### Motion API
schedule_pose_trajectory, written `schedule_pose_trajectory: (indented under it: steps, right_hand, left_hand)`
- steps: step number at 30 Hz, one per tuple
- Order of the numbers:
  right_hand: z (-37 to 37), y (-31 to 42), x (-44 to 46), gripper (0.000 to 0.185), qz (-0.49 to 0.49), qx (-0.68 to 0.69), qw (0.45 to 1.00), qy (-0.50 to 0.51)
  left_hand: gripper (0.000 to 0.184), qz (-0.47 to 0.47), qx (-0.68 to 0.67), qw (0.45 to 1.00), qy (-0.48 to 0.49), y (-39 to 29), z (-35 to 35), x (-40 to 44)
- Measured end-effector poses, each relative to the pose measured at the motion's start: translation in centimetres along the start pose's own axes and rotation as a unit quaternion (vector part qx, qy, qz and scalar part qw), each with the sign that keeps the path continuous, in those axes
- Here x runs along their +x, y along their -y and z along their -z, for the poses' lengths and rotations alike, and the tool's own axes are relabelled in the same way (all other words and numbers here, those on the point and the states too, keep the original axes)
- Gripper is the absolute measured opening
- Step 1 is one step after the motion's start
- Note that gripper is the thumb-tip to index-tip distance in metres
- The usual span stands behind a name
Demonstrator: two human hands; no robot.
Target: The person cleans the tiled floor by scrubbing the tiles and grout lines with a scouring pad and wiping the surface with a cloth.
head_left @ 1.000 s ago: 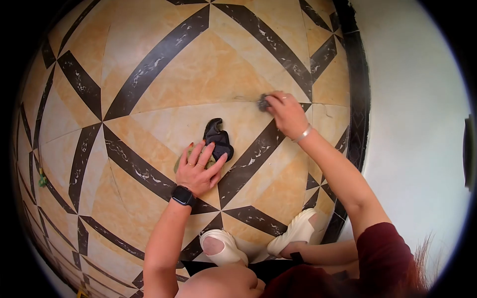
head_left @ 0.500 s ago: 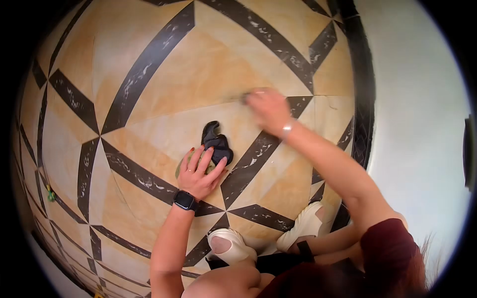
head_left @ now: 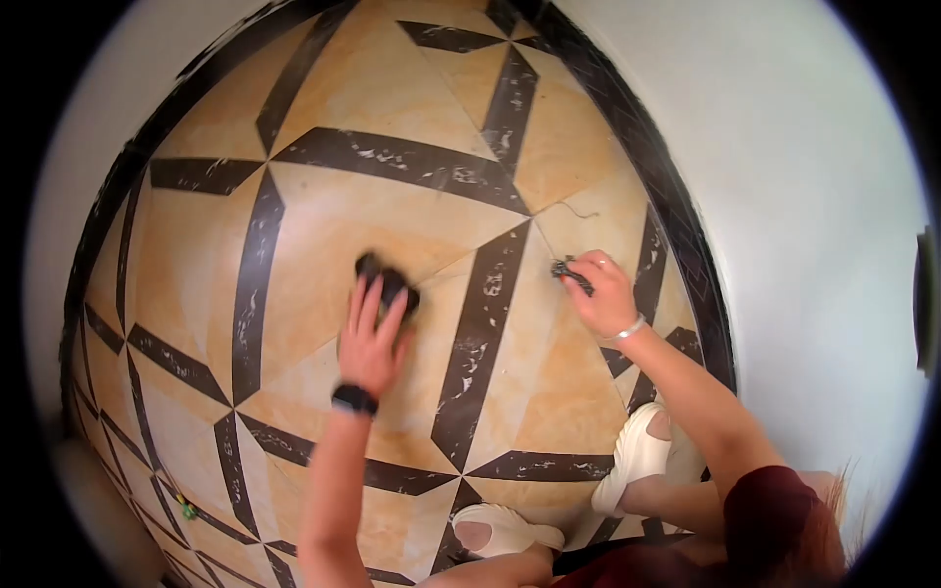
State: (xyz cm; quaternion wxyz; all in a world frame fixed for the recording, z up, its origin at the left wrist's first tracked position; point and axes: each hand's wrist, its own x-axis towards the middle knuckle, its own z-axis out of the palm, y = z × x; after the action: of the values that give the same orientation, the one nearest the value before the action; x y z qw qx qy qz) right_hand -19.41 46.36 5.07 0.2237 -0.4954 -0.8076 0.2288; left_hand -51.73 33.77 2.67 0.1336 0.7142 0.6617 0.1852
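Blurred black item [head_left: 394, 282], partly under left hand [head_left: 370, 338]

So the outfit was pretty basic: dark maroon short-sleeved top [head_left: 771, 498], something black [head_left: 600, 561] lower down, and chunky cream slip-ons [head_left: 635, 453] with open toes and wide straps. Jewellery-wise, there was a shiny silver bangle [head_left: 631, 328] plus a thin ring [head_left: 603, 263] on the right hand [head_left: 606, 297]. The left wrist [head_left: 357, 392] had a black watch [head_left: 353, 399], kinda blurry tbh.
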Motion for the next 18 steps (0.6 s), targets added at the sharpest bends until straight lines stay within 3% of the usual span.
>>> schedule_pose_trajectory:
  steps: [2,6,7,9,11,13,14,16,18]
  right_hand:
    - [1.8,-0.4,-1.8,0.016,-0.057,0.032,0.996,-0.055]
    - [4.5,-1.6,-3.7,0.019,-0.078,0.038,0.986,-0.142]
    - [5.7,-2.0,-3.6,0.02,-0.065,0.023,0.986,-0.155]
    - [8.2,-2.8,-3.8,0.02,-0.051,-0.006,0.982,-0.18]
    - [9.7,-4.5,-4.4,0.021,-0.068,-0.012,0.98,-0.184]
    - [10.5,-5.6,-5.4,0.021,-0.087,-0.012,0.981,-0.173]
    - [10.3,-6.1,-6.0,0.021,-0.095,-0.012,0.982,-0.16]
    - [9.8,-6.5,-7.0,0.021,-0.096,0.0,0.988,-0.122]
    - [9.8,-6.6,-8.0,0.021,-0.083,0.022,0.994,-0.069]
  left_hand:
    - [0.051,-0.066,-0.001,0.994,-0.088,1.5,-2.5,9.4]
    - [0.043,-0.031,0.002,0.985,-0.168,-1.2,-6.4,23.5]
    - [0.043,-0.046,-0.045,0.993,-0.1,-3.6,-7.0,23.4]
    - [0.045,-0.139,-0.023,0.982,-0.128,-8.8,-8.8,18.6]
    - [0.054,-0.156,-0.041,0.985,-0.065,-14.5,-9.2,11.5]
    - [0.057,-0.249,-0.09,0.961,0.083,-18.3,-10.1,6.3]
    - [0.052,-0.353,-0.03,0.932,0.072,-19.8,-11.3,5.5]
    - [0.043,-0.431,-0.029,0.897,0.094,-20.9,-13.6,7.6]
    - [0.037,-0.432,-0.009,0.894,0.117,-20.3,-13.6,13.0]
